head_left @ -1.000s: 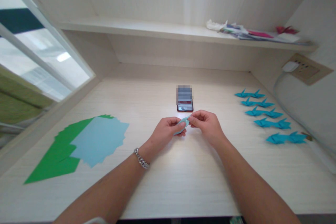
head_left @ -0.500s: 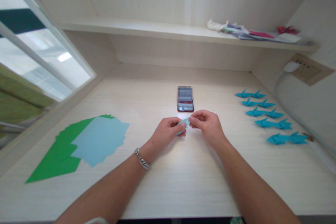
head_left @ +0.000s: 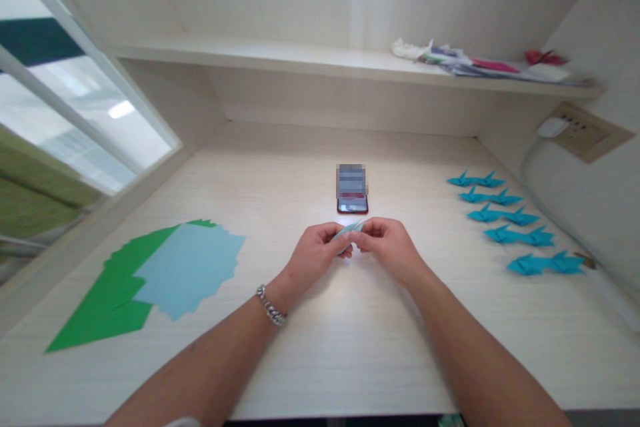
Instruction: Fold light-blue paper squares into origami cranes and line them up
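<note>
A small folded piece of light blue paper is pinched between both my hands above the middle of the desk. My left hand, with a metal bracelet on the wrist, closes on its left end. My right hand closes on its right end, fingertips meeting the left hand's. Most of the paper is hidden by my fingers. A phone lies flat just beyond my hands.
A fan of green sheets topped by light blue sheets lies at the left. Several folded blue paper cranes sit in a row at the right. A shelf above carries papers; a wall socket with a cable is at the right.
My hands have drawn slightly closer together, and the paper now shows less between my fingers. Everything else on the desk stays where it was.
</note>
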The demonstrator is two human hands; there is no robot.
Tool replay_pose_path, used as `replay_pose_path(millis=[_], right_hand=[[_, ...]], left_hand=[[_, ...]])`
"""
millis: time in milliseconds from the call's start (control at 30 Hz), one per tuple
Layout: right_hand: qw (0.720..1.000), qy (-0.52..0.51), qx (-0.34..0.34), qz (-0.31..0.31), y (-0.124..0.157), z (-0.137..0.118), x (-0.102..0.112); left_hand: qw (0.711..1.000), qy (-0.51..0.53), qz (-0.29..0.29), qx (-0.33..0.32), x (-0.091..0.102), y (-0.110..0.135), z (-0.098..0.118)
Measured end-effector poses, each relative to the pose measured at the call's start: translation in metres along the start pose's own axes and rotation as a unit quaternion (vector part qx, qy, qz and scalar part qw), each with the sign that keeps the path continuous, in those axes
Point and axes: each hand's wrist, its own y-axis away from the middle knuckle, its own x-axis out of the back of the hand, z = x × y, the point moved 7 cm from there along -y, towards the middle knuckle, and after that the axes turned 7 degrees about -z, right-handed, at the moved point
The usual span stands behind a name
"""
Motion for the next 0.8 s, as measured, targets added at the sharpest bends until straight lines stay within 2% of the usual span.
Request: replay_pose_path(millis=[233,533,800], right_hand=[[0.996,-0.075,-0.028,0.028,0.0002,0.0083,0.0032],[0.996,-0.073,0.001,0.059,-0.0003,0.0059,0.0085],[0.992,-0.097,-0.004,0.084,0.0015,0.0037,0.0108]], left_hand=[[1.0,-0.014,-0.005,-0.01,-0.0003,-0.0001,0.0021],[1.0,-0.013,-0.005,-0.018,-0.0012,0.0013,0.003],[1.0,-0.003,-0.003,-0.015,-0.0002,0.0012,0.0009]])
